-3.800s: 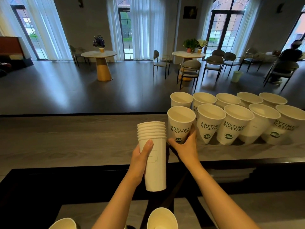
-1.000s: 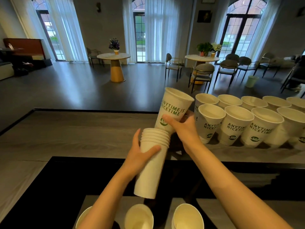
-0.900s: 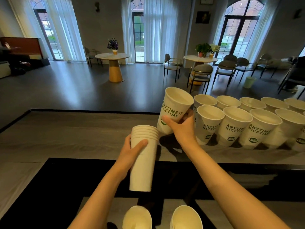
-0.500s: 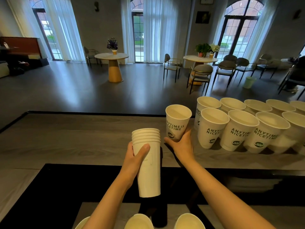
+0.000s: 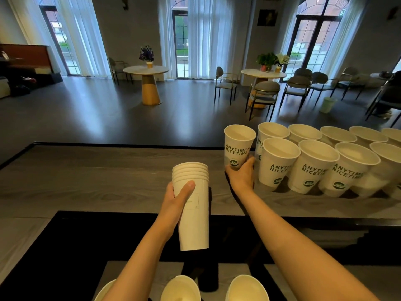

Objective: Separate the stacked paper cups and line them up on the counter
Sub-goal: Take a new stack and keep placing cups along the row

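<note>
Cup (image 5: 238, 146) just separated sits in the right hand (image 5: 240, 175), grip pinching its lower wall near the base, fingers wrapped round the green logo. Half a second ago this cup was nearer and left of the rows; now it's moved far and right, up against the left end of the far row of cups (image 5: 303, 132), touching or almost touching the next one, can't tell which. Looks upright, base at or just above the tabletop (image 5: 86, 179); contact hidden by the hand. Left hand (image 5: 179, 197) grip pressed round the stack (image 5: 192, 205), thumb across the front, stack held upright off the near edge, about six rims showing, same as half a second ago. Judgement: one more cup nearly placed, release is next, then peel another off the stack; several left, so task is mid-way. Near row of cups (image 5: 314, 164) runs right of the hand, printed ANYTIME NICETIME. Tabletop is grey wood grain, bare on the left, plenty of room there. Three more cup rims (image 5: 246, 287) at the bottom edge on a lower ledge. Beyond: dark floor, round tables (image 5: 145, 70) with flowers, chairs (image 5: 263, 92), tall curtained windows, a seated person far right, partly cropped.
</note>
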A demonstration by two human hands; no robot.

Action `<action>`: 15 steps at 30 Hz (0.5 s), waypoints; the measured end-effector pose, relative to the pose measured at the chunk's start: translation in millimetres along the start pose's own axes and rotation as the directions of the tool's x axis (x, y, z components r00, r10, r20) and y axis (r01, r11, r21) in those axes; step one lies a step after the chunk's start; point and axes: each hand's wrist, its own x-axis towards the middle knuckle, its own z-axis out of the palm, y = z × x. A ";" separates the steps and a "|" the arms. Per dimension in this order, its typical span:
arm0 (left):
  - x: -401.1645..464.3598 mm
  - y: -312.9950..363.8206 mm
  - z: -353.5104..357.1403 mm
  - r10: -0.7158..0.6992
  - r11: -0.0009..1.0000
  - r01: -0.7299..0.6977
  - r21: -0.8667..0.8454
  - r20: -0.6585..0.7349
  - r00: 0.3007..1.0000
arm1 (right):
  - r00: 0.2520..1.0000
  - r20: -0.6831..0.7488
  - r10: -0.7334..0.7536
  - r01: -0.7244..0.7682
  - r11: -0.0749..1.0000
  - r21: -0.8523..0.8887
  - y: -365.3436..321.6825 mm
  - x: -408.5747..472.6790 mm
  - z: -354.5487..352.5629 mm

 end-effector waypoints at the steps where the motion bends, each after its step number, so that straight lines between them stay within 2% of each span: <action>1: -1.5 0.6 0.5 0.003 1.000 -0.003 -0.003 0.003 1.000 | 1.000 -0.008 0.004 -0.005 1.000 -0.004 -0.4 1.9 -0.2; 15: -10.1 -1.6 0.2 0.060 0.998 -0.060 -0.024 0.003 0.998 | 0.999 -0.036 0.026 -0.029 0.997 -0.066 -4.8 10.6 2.4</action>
